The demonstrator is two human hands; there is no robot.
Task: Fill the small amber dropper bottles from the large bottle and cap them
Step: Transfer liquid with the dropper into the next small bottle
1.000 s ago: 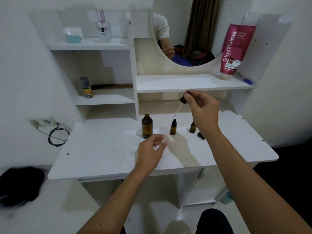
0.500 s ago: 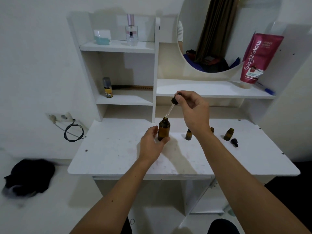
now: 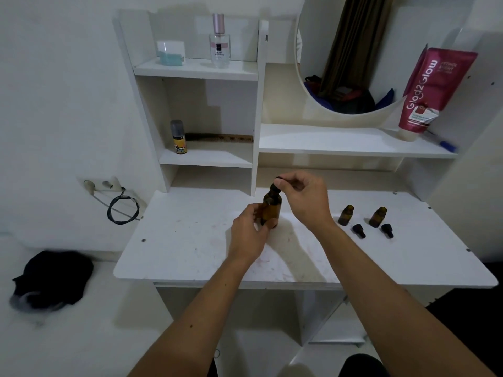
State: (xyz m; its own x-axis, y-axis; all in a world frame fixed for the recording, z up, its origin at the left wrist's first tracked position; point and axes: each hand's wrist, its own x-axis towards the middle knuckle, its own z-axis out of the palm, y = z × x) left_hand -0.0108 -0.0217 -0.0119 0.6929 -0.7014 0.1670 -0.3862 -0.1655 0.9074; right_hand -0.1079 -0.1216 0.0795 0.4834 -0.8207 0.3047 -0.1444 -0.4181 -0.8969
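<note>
The large amber bottle [image 3: 272, 206] stands upright on the white desk [image 3: 190, 240]. My left hand [image 3: 249, 235] wraps around its lower body. My right hand [image 3: 304, 201] pinches the black dropper cap [image 3: 276, 187], which sits in the bottle's neck; the glass stem is hidden inside. Two small amber bottles [image 3: 346, 214] [image 3: 378, 216] stand uncapped to the right, each with a black dropper cap [image 3: 358, 231] [image 3: 387, 231] lying in front of it. Any other small bottle is hidden behind my right hand.
White shelves rise behind the desk with a spray can [image 3: 178, 137], a comb [image 3: 220, 137], a perfume bottle [image 3: 220, 42] and a red tube [image 3: 432, 91]. A round mirror [image 3: 353, 63] hangs above. A wall socket with a coiled cable [image 3: 119, 205] is at the left.
My right hand lowered the dropper until its stem went into the large bottle and the cap reached the neck. My left hand closed around the bottle. The view shifted left.
</note>
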